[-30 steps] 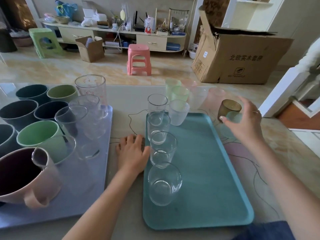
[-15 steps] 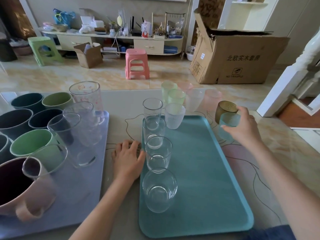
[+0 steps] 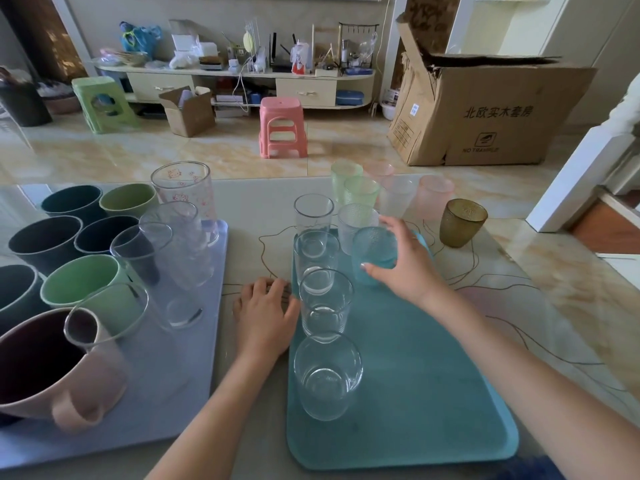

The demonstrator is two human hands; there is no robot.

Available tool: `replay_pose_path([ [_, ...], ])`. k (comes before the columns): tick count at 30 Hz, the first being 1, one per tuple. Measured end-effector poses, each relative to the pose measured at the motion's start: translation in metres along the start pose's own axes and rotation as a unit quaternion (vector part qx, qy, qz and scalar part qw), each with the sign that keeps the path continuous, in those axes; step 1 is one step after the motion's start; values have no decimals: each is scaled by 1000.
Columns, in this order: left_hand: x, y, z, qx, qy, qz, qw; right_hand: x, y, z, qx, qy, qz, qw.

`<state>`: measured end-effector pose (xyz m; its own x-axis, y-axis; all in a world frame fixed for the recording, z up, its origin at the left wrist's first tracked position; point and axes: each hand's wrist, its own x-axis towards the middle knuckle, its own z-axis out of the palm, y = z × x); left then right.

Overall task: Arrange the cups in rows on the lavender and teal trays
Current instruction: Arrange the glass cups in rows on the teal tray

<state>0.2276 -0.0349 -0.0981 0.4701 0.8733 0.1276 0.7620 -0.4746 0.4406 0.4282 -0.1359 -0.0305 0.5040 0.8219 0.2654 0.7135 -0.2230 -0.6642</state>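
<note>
A teal tray (image 3: 433, 393) lies in front of me with a column of clear glasses (image 3: 325, 299) along its left side. My right hand (image 3: 405, 268) grips a teal textured cup (image 3: 372, 251) over the tray's far part, just in front of a frosted clear cup (image 3: 355, 221). My left hand (image 3: 265, 310) rests flat on the table against the tray's left edge. The lavender tray (image 3: 194, 386) at left carries clear glasses (image 3: 162, 271), dark and green cups (image 3: 78, 285) and a pink mug (image 3: 52, 365).
Beyond the teal tray stand green cups (image 3: 358, 190), a frosted cup (image 3: 398, 195), a pink cup (image 3: 434, 195) and an amber cup (image 3: 462, 221) on the table. A pink stool (image 3: 282, 126) and a cardboard box (image 3: 485, 112) sit on the floor behind.
My right hand took the teal cup from beside the amber cup and carried it left over the teal tray. My left hand stayed by the tray edge.
</note>
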Motion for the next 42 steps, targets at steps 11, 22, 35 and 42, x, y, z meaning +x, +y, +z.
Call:
replay_pose_path([
  [11, 1, -1, 2, -2, 4, 6, 1000, 2, -6, -13, -8, -91, 29, 995],
  [22, 2, -2, 3, 4, 14, 10, 1000, 55, 67, -82, -210, 88, 198, 953],
  [35, 1, -1, 3, 2, 18, 10, 1000, 55, 95, -67, -52, 185, 227, 955],
  [42, -1, -1, 1, -13, 11, 11, 1000, -18, 33, -61, -12, 170, 151, 974],
])
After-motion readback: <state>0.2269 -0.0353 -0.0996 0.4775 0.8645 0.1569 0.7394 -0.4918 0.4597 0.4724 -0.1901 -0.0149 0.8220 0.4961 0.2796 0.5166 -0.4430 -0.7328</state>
